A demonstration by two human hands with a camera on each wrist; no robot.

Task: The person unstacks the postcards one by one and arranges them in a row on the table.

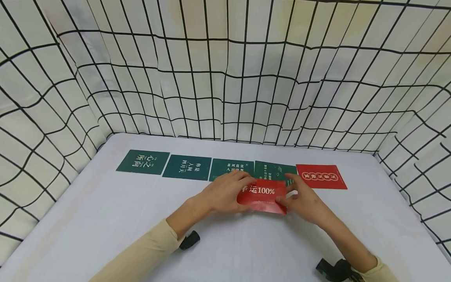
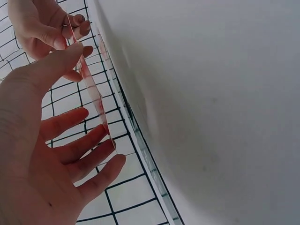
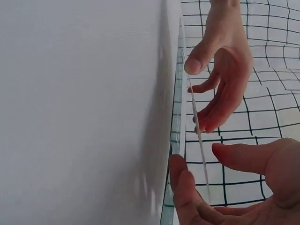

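A glossy red card (image 1: 264,199) with white Chinese characters and "100%" is raised above the white table, tilted toward me. My left hand (image 1: 227,192) holds it at its left end, thumb on the near face and fingers behind. At the right end, my right hand (image 1: 307,200) has its thumb on the front and its fingers round the far side. Both wrist views show the card (image 2: 86,75) nearly edge-on between the hands. Behind it, a green card with a leaf drawing (image 1: 269,169) and another green card (image 1: 225,166) are partly covered.
Along the far side of the table (image 1: 123,219) lie further green cards (image 1: 142,162) (image 1: 186,167) to the left and a red card (image 1: 321,176) at the right end of the row. White cloth with a black grid net (image 1: 225,86) encloses the back and sides.
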